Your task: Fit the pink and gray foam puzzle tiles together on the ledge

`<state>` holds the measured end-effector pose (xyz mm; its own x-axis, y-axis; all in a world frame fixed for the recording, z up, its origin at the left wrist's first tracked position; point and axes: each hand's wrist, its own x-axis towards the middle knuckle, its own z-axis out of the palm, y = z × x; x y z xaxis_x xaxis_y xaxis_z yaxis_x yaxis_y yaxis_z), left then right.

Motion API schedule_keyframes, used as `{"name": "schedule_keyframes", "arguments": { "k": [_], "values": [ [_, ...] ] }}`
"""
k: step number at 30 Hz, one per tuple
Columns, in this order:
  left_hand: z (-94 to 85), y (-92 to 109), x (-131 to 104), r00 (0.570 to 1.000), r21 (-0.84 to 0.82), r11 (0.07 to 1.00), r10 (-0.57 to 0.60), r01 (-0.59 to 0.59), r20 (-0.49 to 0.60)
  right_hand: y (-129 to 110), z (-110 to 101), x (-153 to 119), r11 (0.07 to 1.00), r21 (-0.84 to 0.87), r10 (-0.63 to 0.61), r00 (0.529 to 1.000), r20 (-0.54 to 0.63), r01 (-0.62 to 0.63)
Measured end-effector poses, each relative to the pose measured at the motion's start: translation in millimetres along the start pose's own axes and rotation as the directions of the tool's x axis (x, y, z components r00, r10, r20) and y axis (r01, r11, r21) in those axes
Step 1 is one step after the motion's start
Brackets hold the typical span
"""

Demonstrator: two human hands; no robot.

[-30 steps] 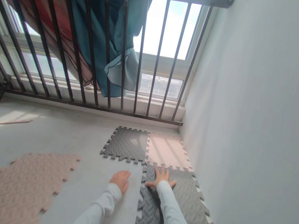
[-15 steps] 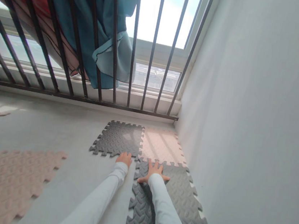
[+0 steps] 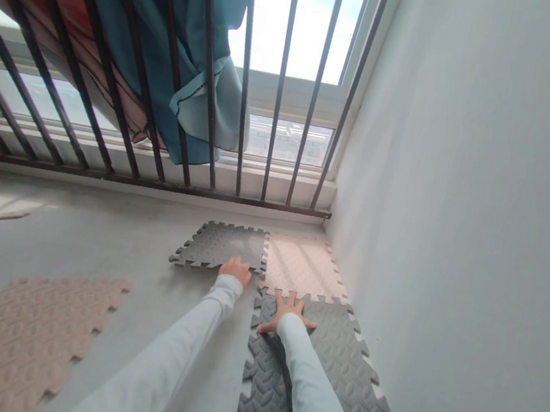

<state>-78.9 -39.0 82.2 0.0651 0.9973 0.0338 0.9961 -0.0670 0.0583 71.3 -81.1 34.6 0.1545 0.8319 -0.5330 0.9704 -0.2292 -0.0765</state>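
Grey tile, near edge above pale floor

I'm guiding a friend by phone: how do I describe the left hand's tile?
Find the dark railing by the window. Near its right end, the left hand holds a dark grey tile, its near edge raised, unlike the flat pink tile and grey matting nearby.

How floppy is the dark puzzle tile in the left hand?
The dark puzzle tile probably bends only a little: its raised near edge looks fairly straight. It's likely light, since the left hand alone holds that edge up. Its bumpy top probably isn't slippery.
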Motion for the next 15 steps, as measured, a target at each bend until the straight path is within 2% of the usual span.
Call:
{"name": "schedule_keyframes", "arguments": {
  "k": [5,9,12,15],
  "values": [
    [-44.2,-11.4,18.8,0.996,-0.031,0.997,-0.074,0.072,-0.059,1.0,3.9,4.6,1.0,-0.014,-0.002,1.0,-0.005,0.001],
    [-81.5,-38.8,40.9,0.969,-0.125,0.983,-0.16,0.137,-0.19,-0.1,4.5,2.8,1.0,-0.001,0.013,1.0,-0.015,-0.013],
    [-111.6,-66.7,52.8,0.92,-0.184,0.971,-0.206,0.151,-0.334,-1.3,3.2,-1.0,1.0,0.012,0.017,1.0,-0.026,-0.016],
    [-141.7,-97.0,52.4,0.844,-0.233,0.959,-0.258,0.162,-0.471,-2.2,1.5,-4.7,0.999,0.017,0.028,0.999,-0.025,-0.027]
  ]
}}
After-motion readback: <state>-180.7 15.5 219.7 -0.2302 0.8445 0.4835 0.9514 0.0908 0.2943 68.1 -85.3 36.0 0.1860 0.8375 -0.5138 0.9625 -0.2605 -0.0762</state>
